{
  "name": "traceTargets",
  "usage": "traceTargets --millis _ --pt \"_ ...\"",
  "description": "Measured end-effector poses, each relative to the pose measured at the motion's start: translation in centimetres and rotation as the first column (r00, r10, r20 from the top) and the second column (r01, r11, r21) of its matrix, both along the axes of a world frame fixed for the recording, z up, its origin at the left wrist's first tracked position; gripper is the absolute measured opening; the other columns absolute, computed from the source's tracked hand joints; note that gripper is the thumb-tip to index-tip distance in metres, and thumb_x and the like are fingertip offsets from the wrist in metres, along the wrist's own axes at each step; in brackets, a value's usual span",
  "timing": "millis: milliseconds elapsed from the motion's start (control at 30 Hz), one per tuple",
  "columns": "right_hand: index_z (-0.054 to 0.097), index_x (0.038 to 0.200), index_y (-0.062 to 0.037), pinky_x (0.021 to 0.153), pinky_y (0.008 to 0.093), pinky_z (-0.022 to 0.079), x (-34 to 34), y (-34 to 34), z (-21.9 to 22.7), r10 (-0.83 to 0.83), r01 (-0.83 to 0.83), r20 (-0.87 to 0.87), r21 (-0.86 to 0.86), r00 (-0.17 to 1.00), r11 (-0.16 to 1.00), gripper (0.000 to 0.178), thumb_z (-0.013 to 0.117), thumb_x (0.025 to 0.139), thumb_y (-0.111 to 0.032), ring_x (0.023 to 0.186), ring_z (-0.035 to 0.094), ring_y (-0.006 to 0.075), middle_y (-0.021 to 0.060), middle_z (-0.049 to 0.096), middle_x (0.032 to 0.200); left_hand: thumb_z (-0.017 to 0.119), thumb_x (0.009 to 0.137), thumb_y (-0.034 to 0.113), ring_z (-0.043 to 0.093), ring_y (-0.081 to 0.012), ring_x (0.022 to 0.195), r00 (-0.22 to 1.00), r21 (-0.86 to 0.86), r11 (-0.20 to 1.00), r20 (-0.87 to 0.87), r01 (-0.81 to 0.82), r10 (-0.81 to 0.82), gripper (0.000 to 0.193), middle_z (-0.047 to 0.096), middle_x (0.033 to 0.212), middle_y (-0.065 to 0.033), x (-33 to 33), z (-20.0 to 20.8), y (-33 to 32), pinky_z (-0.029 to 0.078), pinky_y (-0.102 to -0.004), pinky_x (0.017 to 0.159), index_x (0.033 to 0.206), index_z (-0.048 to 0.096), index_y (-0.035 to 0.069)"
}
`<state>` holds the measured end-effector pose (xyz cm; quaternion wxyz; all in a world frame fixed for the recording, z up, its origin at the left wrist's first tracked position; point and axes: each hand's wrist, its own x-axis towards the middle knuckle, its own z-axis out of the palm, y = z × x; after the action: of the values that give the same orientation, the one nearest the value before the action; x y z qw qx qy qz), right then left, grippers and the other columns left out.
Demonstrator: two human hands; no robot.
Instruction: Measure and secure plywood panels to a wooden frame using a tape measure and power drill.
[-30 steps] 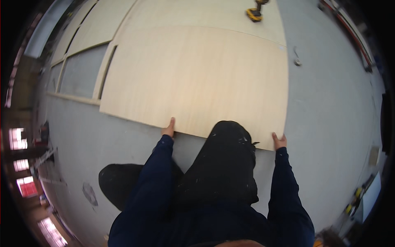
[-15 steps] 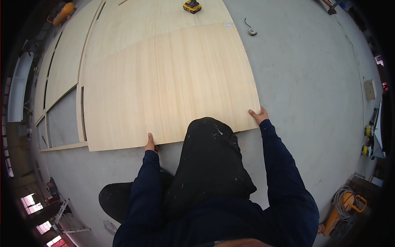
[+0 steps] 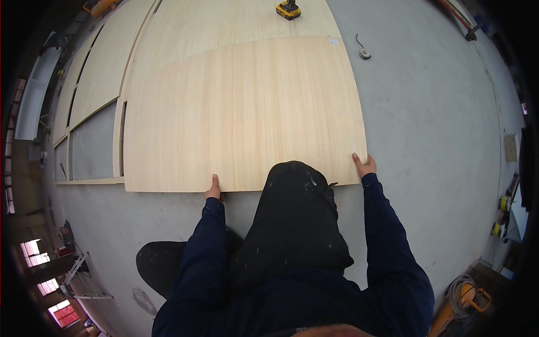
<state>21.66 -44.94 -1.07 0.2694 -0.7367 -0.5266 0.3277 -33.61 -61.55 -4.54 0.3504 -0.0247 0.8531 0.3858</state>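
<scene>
Plywood panel, one broad pale sheet, lies low over the grey floor straight ahead of the person, with two hands at its near side. Nearest are two dark-trousered legs, one knee raised in front of the near edge (it hides a stretch of it). Left hand grips that edge left of the knee: its thumb rests on the upper face, the other fingers out of sight beneath. Right hand grips the near right corner, thumb on top, the remaining fingers mostly hidden. At the lower right is one orange machine with a coiled hose. Left of the panel, one wooden frame has two openings with floor showing through; the smaller contains one dark item, too small to name. One small white label sits at the panel's far right corner, its print illegible. Beside the right edge, one tape measure lies on the floor. Farthest, a second pale sheet bears one yellow-and-black power tool, partly cut off by the view.
</scene>
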Motion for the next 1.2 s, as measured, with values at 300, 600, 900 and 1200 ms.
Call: traceTargets --millis 300,600,900,1200 --pt "0.058 0.103 0.0062 0.075 0.0324 0.049 0.2 0.4 0.5 0.028 -0.047 -0.232 -0.079 0.972 0.996 0.059 0.071 0.074 -0.044 0.083 0.064 0.0217 0.0155 0.066 0.092 0.072 0.066 0.059 0.060 -0.0202 0.081 0.999 0.085 0.996 0.028 -0.032 0.030 0.085 0.062 0.103 -0.0148 0.9 1.8 0.4 0.049 -0.0313 0.067 0.110 0.054 -0.012" --pt "0.061 0.095 0.0049 0.073 0.0346 0.050 0.3 0.5 0.2 -0.014 0.009 -0.161 -0.032 0.987 0.999 0.057 0.071 0.072 -0.046 0.079 0.065 0.0257 0.0174 0.066 0.086 0.072 0.064 0.061 0.038 -0.0122 0.041 0.990 -0.038 0.998 0.133 -0.049 0.053 0.073 0.056 0.064 -0.0033 1.8 4.1 0.9 0.030 -0.0290 0.037 0.097 0.062 -0.003" --pt "0.054 0.109 0.0028 0.077 0.0342 0.048 0.9 0.6 1.4 0.047 -0.049 -0.098 -0.019 0.994 0.999 0.065 0.071 0.072 -0.047 0.090 0.063 0.0283 0.0192 0.064 0.093 0.069 0.065 0.064 0.055 -0.0192 0.058 0.997 -0.044 0.999 0.075 0.024 -0.020 0.081 0.063 0.078 -0.0126 0.2 0.2 -0.1 0.045 -0.0317 0.052 0.101 0.060 -0.008" --pt "0.020 0.142 -0.0159 0.103 0.0603 0.008 -12.7 5.2 10.1 0.280 -0.406 0.614 0.073 0.738 0.911 0.079 0.058 0.079 -0.046 0.137 0.012 0.0299 0.0141 0.015 0.147 0.071 0.067 0.057 0.053 -0.0303 0.110 0.983 -0.116 0.990 -0.156 0.081 -0.099 0.083 0.056 0.117 -0.0212 3.9 5.2 2.1 0.040 -0.0330 0.094 0.112 0.055 -0.011"
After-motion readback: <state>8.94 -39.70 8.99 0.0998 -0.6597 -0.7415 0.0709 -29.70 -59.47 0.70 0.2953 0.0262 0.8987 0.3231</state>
